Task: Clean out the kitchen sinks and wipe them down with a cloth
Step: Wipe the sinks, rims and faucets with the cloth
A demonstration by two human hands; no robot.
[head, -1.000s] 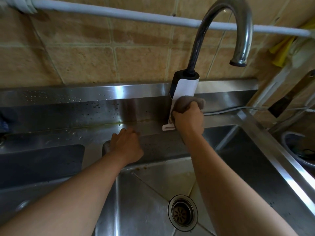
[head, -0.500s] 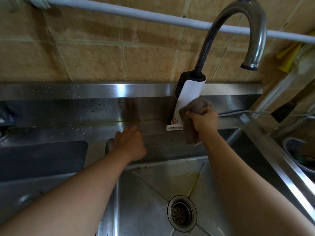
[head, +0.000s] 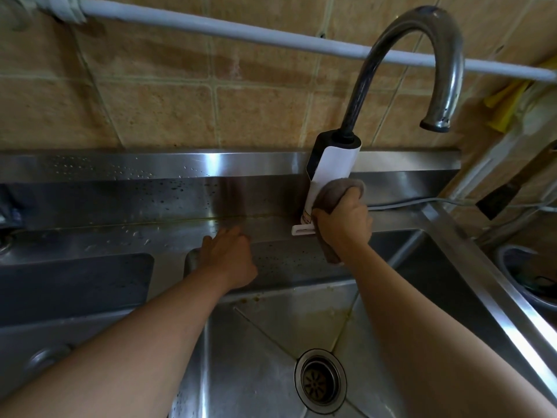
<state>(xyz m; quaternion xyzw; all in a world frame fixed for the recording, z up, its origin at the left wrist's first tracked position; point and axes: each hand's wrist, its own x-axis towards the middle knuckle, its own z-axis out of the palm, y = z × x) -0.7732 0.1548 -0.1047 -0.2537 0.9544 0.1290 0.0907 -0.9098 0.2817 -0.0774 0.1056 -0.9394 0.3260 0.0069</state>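
Tan tiled wall above a steel double sink (head: pixel 376 164). Right of centre, the right hand (head: pixel 343 224) grips a brown cloth (head: pixel 337 194) against the white tap base (head: pixel 331 173): wiping step. Left hand (head: pixel 229 257) rests flat, fingers relaxed, on the ledge. Next, probably the stained basin. Lower left basin is cut off.

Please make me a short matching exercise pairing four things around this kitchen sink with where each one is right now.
Things:
1. grey-brown cloth
2. round metal drain strainer
3. curved steel faucet spout
4. left hand

Places:
A. floor of the right basin
B. resting on the sink's back ledge
C. arching in front of the tiled wall
D. gripped by the right hand against the white faucet body

Pairs: 1-D, 2-A, 3-C, 4-B
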